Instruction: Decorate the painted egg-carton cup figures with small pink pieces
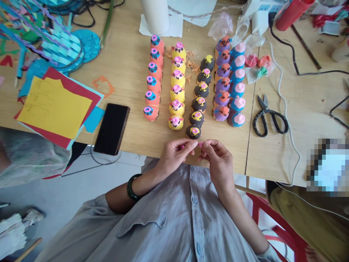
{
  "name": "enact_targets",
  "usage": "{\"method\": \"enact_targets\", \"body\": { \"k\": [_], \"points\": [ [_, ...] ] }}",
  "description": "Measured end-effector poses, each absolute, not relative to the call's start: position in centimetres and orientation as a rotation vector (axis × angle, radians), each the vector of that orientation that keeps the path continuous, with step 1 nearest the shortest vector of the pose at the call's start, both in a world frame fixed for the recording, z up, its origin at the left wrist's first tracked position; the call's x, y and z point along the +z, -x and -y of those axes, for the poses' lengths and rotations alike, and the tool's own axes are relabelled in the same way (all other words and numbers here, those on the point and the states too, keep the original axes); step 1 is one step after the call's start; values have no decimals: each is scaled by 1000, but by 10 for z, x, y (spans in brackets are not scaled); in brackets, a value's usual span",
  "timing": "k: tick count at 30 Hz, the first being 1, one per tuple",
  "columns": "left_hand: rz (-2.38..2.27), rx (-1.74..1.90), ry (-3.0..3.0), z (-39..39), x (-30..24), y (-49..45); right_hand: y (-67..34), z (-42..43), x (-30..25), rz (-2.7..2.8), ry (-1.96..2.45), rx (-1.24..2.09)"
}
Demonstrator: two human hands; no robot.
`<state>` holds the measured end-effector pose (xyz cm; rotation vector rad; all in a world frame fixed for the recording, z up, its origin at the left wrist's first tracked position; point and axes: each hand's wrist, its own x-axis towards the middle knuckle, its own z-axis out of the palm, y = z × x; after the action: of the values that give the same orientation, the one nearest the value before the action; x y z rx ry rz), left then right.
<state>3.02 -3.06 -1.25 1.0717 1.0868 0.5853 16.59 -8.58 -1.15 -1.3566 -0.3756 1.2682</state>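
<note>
Just over the table's front edge, my left hand (177, 154) is closed around pink modelling clay (182, 147), with thumb and finger pressed together. Beside it, my right hand (219, 158) pinches a small pink clay bit (201, 144) between thumb and fingertips. Right ahead of them runs a row of black clay-covered domes (197, 118) with yellow faces, most bearing pink rings. To its left stand yellow domes (176, 123) with pink tops and orange domes (151, 113) with blue and pink patches. To its right are purple domes (221, 113) and blue ones with pink tops (236, 119).
Black-handled scissors (265, 116) lie right, near a white cable (283, 94). A phone (111, 129) and coloured paper sheets (54, 109) lie left. Behind stands a white cylinder (156, 16). Clay in plastic wrap (260, 65) sits back right. People sit on both sides.
</note>
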Motion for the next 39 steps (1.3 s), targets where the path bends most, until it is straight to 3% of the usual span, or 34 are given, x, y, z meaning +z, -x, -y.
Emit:
{"method": "enact_targets", "body": {
  "k": [16, 39],
  "points": [
    [-1106, 722, -1522, 29, -13, -30, -165, 88, -14, 538, 1457, 1166],
    [-1131, 677, -1414, 27, -18, -31, -165, 85, -14, 561, 1514, 1138]
  ]
}}
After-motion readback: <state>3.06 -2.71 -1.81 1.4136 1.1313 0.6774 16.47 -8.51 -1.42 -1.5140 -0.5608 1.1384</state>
